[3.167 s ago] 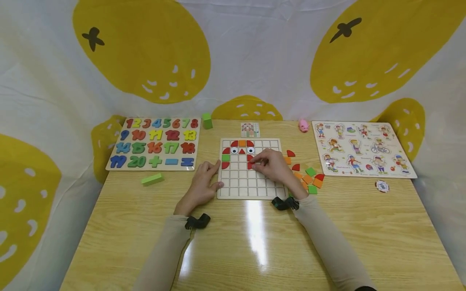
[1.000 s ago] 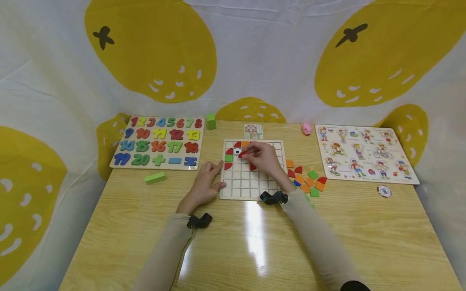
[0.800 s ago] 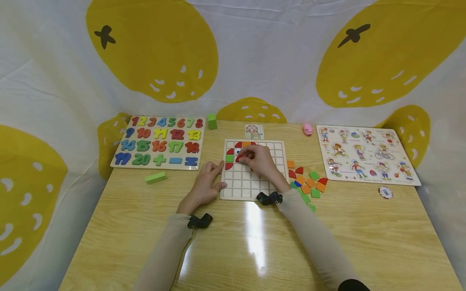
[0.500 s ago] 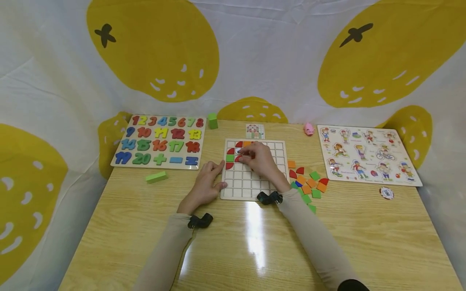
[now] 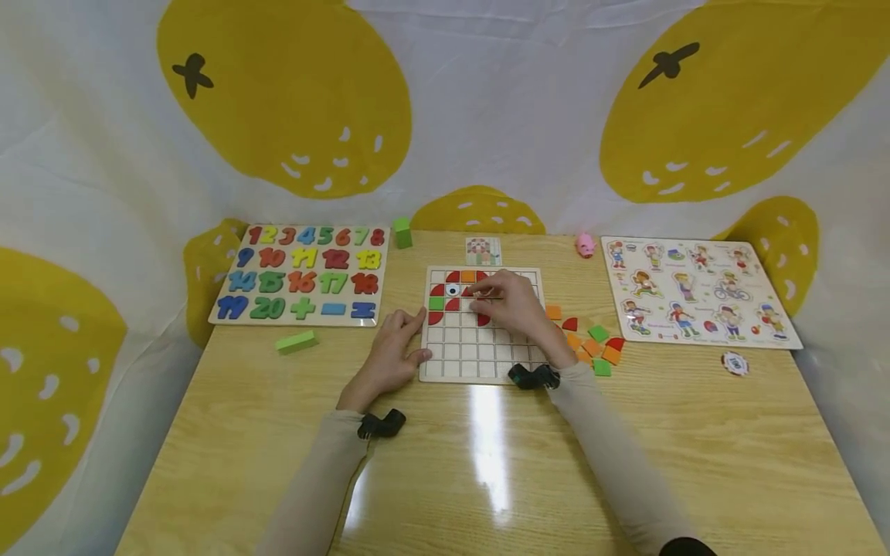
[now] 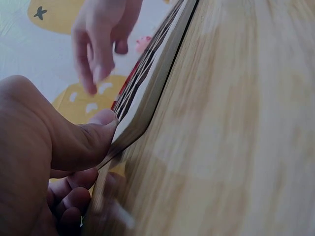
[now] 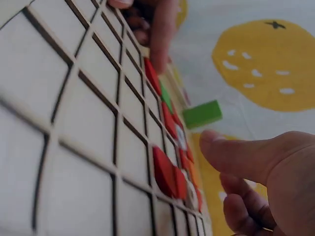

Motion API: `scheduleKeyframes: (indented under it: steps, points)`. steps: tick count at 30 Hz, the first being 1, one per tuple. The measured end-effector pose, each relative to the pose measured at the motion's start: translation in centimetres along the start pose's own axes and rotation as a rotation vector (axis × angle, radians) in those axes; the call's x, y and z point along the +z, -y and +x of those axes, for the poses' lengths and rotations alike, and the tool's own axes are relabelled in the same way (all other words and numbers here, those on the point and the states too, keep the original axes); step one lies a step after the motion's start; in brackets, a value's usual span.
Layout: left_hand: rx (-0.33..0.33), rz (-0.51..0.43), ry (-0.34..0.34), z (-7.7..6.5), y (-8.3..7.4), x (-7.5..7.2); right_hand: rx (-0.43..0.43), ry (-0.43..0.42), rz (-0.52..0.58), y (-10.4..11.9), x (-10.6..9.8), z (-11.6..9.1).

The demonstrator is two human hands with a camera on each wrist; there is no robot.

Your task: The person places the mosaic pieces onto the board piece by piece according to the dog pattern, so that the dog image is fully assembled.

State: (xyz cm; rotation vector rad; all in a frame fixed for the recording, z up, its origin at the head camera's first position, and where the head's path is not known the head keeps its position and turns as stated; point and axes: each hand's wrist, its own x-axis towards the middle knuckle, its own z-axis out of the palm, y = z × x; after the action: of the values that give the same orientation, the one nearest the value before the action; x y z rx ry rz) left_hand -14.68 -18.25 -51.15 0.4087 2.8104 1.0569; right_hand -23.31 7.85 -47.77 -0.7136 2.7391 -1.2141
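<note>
I seem mid-tiling: my relaxed left hand (image 5: 390,353) steadies the square pale-wood grid board (image 5: 455,347), and my empty, loose-fingered right hand (image 5: 518,306) likely needs another flat coloured tile (image 5: 598,333).

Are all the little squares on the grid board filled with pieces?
No, the grid board is bare wood across its lowest rows.

On the table (image 5: 431,471), the grid board (image 5: 452,333) lies between the number board (image 5: 349,295), on the left, and the figure board (image 5: 705,287), on the right. Behind the grid board sits a card (image 5: 483,252); right of that, a toy pig (image 5: 585,245). One block (image 5: 402,233) stands left of the card; another block (image 5: 296,342) lies before the number board. Loose tiles (image 5: 592,347) lie right of the grid board, a chip (image 5: 735,364) before the figure board. The right hand (image 5: 514,307), over the grid board, may hide other tiles.
</note>
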Motion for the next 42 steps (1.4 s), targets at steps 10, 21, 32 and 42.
scheduleKeyframes:
  steps: [10,21,32,42]
  points:
    - [-0.027,-0.003,-0.001,-0.2,-0.3,0.2,0.266,-0.008,-0.196,-5.4,-9.4,-8.2]
    - [-0.019,-0.022,-0.018,-0.3,0.2,0.3,0.231,-0.038,-0.163,-6.9,-7.6,-8.5]
    - [-0.012,-0.002,-0.012,-0.2,0.1,0.4,0.28,-0.043,-0.248,-6.6,-7.7,-9.2]
    - [0.006,-0.007,-0.014,-0.3,0.0,0.2,0.211,-0.037,-0.211,-6.0,-7.9,-8.8]
